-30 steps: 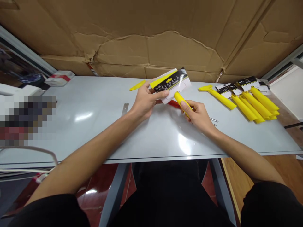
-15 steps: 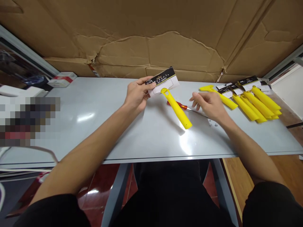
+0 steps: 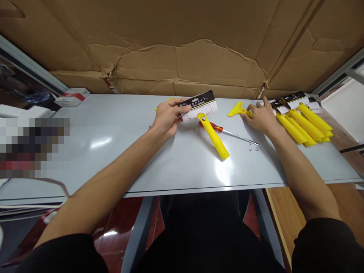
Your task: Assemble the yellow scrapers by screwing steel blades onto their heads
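Observation:
My left hand (image 3: 167, 115) is closed on a printed cardboard packaging card (image 3: 201, 100), black on top and white below. A yellow scraper (image 3: 214, 142) shows at the card, its handle slanting down toward me over the table. Yellow edges also peek out behind my left fingers. Over on the right, my right hand (image 3: 262, 116) grips the handle of another yellow scraper (image 3: 236, 109), whose wide head points left. Between my hands lies a screwdriver (image 3: 240, 137) with a red-orange handle, and several small screws (image 3: 254, 148) rest by its tip.
Several carded yellow scrapers (image 3: 308, 123) are piled at the table's right end. A white and red box (image 3: 72, 97) sits at the back left. Brown cardboard (image 3: 182, 62) stands along the table's far edge. A blurred-out area covers the left end.
My right hand has moved back and right from above the screwdriver and taken hold of the loose scraper, which has turned and shifted left. My left hand has lowered the card slightly.

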A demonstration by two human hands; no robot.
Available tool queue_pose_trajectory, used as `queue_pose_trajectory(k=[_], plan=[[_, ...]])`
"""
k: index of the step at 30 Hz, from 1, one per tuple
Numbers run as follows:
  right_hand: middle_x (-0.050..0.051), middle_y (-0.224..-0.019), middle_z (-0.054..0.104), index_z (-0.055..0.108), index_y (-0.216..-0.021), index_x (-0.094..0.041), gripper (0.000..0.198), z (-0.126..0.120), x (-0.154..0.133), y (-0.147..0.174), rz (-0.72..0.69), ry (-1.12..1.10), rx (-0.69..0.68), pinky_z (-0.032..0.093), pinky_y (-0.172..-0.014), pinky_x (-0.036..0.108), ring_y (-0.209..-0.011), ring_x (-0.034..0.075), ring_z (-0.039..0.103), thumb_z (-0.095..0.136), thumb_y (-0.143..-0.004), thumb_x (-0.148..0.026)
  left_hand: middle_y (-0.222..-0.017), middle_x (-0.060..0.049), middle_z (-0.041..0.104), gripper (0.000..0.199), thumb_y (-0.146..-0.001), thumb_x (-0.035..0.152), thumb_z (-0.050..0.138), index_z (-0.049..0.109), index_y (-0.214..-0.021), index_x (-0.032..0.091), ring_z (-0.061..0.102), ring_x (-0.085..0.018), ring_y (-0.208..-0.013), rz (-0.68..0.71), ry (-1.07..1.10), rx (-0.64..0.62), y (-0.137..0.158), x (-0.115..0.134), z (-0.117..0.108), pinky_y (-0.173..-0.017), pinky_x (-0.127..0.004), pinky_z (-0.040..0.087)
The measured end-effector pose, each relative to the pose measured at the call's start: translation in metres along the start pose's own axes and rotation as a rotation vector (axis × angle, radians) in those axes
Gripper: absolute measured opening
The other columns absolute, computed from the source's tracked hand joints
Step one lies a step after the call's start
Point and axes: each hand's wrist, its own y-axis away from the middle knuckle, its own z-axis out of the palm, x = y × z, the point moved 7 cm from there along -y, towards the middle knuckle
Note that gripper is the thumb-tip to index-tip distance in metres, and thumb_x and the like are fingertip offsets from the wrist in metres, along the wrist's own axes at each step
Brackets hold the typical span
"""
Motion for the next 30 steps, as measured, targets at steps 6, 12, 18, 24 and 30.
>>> queue_pose_trajectory(k=[6,12,18,24,30], plan=[[0.024,-0.148,0.062,0.056,-0.162,-0.01,0.082,0.002,-0.002,-0.009,0.059,-0.067,-0.058,0.017,-0.142,0.067,-0.168,0.042,0.032,0.035,-0.107,-0.067,-0.098,-0.007,0.081,0.05,-0.045,0.017,0.098,0.083,-0.093,0.014,0.072,-0.018,-0.086,-0.011,-0.005,-0.006,0.005,0.003,0.003,-0.066,-0.025,0.053],[0.02,-0.143,0.067,0.057,-0.163,-0.018,0.068,-0.015,-0.034,0.002,-0.118,-0.175,-0.084,0.052,-0.121,0.053,-0.14,0.036,0.063,0.039,-0.106,-0.051,-0.099,-0.007,0.08,0.048,-0.048,0.016,0.096,0.081,-0.093,0.015,0.071,-0.018,-0.088,-0.006,-0.009,-0.01,0.005,0.005,0.002,-0.068,-0.026,0.054],[0.012,-0.173,0.044,0.05,-0.17,-0.019,0.075,-0.022,-0.035,0.004,-0.224,-0.222,-0.045,0.04,-0.138,0.053,-0.165,0.034,0.04,0.042,-0.106,-0.059,-0.099,-0.006,0.08,0.045,-0.051,0.019,0.095,0.081,-0.093,0.016,0.07,-0.019,-0.087,0.001,-0.023,0.001,0.002,0.001,0.0,-0.068,-0.027,0.054],[0.017,-0.149,0.064,0.068,-0.149,-0.02,0.069,-0.022,-0.039,0.007,-0.058,-0.117,-0.154,0.054,-0.114,0.053,-0.134,0.035,0.064,0.029,-0.109,-0.063,-0.101,-0.007,0.079,0.041,-0.053,0.018,0.095,0.078,-0.091,0.015,0.068,-0.018,-0.088,-0.028,-0.026,0.008,0.006,0.0,0.004,-0.069,-0.027,0.053],[0.019,-0.136,0.067,0.072,-0.143,-0.019,0.069,-0.067,-0.015,0.012,0.097,-0.145,0.056,0.048,-0.118,0.046,-0.133,0.031,0.06,0.022,-0.112,-0.057,-0.097,-0.007,0.077,0.023,-0.064,0.008,0.087,0.073,-0.08,0.018,0.066,-0.017,-0.086,-0.046,0.025,0.092,0.01,0.003,0.004,-0.066,-0.026,0.051]])
